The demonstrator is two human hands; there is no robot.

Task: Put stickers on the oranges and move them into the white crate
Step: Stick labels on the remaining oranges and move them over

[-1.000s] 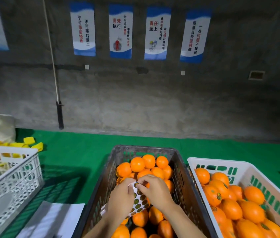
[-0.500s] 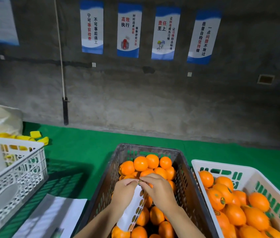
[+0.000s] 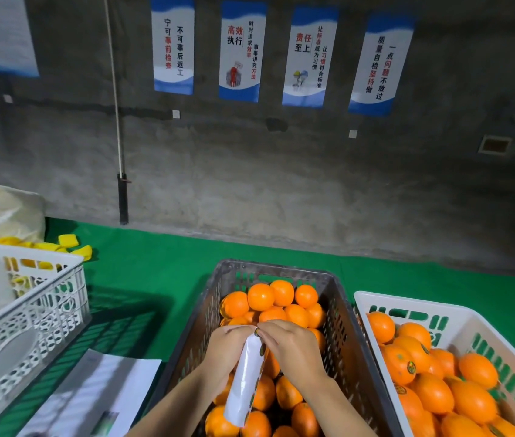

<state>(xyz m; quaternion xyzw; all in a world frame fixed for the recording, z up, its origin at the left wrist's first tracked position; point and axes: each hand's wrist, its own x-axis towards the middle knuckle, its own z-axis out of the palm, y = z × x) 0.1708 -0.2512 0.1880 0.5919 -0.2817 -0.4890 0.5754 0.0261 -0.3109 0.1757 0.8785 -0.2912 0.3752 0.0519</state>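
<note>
A dark grey crate (image 3: 341, 313) in front of me holds several unstickered oranges (image 3: 260, 297). To its right stands the white crate (image 3: 470, 320) with several stickered oranges (image 3: 399, 364). Above the grey crate, my left hand (image 3: 224, 348) grips a white sticker sheet (image 3: 245, 380) that hangs down, folded, with round stickers along its edge. My right hand (image 3: 290, 345) pinches a sticker at the sheet's top edge. Both hands touch at the sheet's top.
Another white crate (image 3: 38, 310) with yellow pieces stands at the left. White paper sheets (image 3: 92, 395) lie on the green table cover beside it. A pale bag (image 3: 0, 209) sits at the far left. A concrete wall with posters rises behind the table.
The sticker sheet has swung from spread across my left palm to hanging down folded. Both hands stay above the grey crate. My view has shifted slightly left.
</note>
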